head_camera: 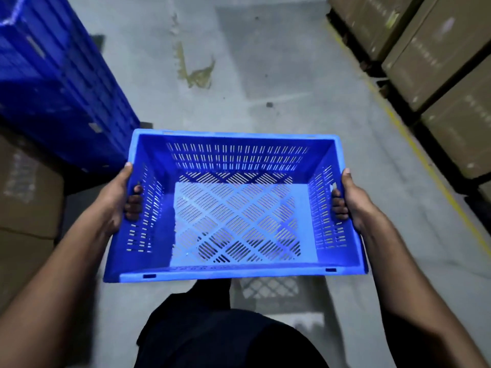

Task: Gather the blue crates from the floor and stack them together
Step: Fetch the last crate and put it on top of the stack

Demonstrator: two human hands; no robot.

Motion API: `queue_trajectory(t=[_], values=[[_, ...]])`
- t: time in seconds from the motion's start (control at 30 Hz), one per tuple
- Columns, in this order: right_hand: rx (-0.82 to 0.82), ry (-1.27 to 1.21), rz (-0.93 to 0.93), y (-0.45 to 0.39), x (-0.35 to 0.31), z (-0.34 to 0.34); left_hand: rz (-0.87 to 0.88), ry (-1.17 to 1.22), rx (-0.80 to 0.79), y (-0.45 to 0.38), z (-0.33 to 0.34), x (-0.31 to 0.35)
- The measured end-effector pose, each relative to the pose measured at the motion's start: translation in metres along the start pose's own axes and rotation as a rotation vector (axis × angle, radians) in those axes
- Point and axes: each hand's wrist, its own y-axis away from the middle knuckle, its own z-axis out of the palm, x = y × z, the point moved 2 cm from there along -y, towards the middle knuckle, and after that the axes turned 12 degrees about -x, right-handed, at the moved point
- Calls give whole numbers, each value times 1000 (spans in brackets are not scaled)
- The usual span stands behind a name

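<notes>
I hold an empty blue crate (233, 272) with slotted walls and a perforated floor, level and above the concrete floor, in front of my body. My left hand (119, 200) grips its left wall, fingers hooked through the handle slot. My right hand (350, 197) grips the right wall the same way. A tall stack of blue crates (53, 83) stands at the upper left, apart from the crate I carry.
Cardboard boxes on dark pallets (435, 65) line the right side behind a yellow floor line (414, 144). More cardboard boxes (26, 208) sit at the left, below the stack. The grey concrete floor (239, 75) stretches ahead, with stains and patches.
</notes>
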Motion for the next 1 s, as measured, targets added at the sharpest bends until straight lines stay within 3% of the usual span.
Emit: queue_trajectory(t=[0.43, 0.67, 0.83, 1.0], values=[[-48, 12, 19, -200, -267, 44, 20, -55, -25, -184, 3, 283], [-154, 77, -3, -336, -427, 81, 67, -37, -2, -270, -10, 433], [-305, 214, -50, -452, -565, 151, 167, 74, 135, -303, -33, 526], [-521, 394, -90, -533, -706, 273, 284, 224, 315, -284, -81, 609]])
